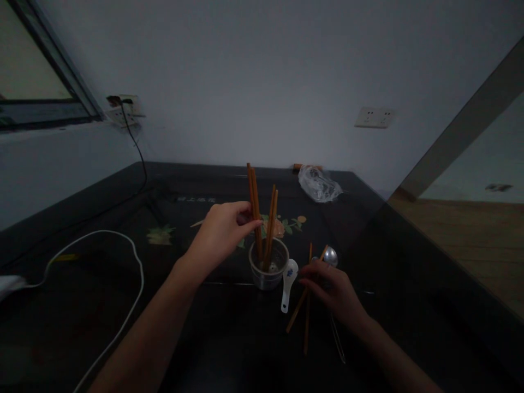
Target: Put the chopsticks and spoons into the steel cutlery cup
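- Two bare hands work over a dark glossy table [409,284] in dim light, as I see it through the head camera.
- My left hand [223,232] is closed in a pinch, thumb under and fingertips [244,210] over, on an upright pair of chopsticks [254,191].
- The pinch sits at about mid-length of the pair. I judge this steadies the sticks while their lower ends stand inside the clear cup [268,275] just below the fingers.
- A second pair [272,218] leans in the same cup, just right of the held pair and untouched. The rim props it up.
- My right hand [336,292] lies palm down with its fingers half curled over two loose chopsticks [306,322] lying flat. The ends stick out beyond the fingers on both sides. I cannot tell if they are gripped or only pressed.
- A white ceramic spoon [287,284] lies between the cup and the right fingertips.
- A metal spoon [331,255] lies just beyond the right hand's knuckles.
- A crumpled plastic bag [319,185] lies well beyond both hands, and a white cable [135,262] runs left of the left forearm.
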{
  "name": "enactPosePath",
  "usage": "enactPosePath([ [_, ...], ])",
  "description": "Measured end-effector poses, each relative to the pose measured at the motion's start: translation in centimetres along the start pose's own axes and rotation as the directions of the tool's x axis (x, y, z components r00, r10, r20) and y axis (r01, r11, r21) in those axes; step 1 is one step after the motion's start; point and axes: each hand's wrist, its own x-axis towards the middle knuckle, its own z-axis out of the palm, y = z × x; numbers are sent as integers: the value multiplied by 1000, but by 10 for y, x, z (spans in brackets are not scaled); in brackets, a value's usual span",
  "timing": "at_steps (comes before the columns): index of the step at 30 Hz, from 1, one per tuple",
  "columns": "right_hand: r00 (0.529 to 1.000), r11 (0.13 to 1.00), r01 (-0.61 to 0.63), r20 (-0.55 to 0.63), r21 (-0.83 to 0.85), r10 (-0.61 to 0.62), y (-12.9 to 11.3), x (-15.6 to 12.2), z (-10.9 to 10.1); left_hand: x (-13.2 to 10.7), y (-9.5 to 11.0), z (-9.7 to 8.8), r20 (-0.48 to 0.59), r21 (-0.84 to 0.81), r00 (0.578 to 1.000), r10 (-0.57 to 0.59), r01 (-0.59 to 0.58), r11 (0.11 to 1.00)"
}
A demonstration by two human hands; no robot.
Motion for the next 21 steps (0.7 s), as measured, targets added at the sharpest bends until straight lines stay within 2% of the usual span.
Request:
enactPosePath([
  [6, 999, 999, 50, 3, -17, -50, -1, 0, 0, 9, -12, 18, 103, 30, 995, 16, -19, 999],
  [9, 998, 998, 56, 4, -28, -56, 0, -1, -1, 10, -15, 25, 122, 57, 992, 8, -15, 998],
  [13, 999, 998, 51, -3, -43, -52, 1, -1, -2, 9, -15, 27, 127, 99, 992, 20, -32, 995],
  [21, 999, 997, 53, -11, -58, -53, 3, -1, -5, 10, -13, 30, 132, 80, 991, 36, -47, 996],
])
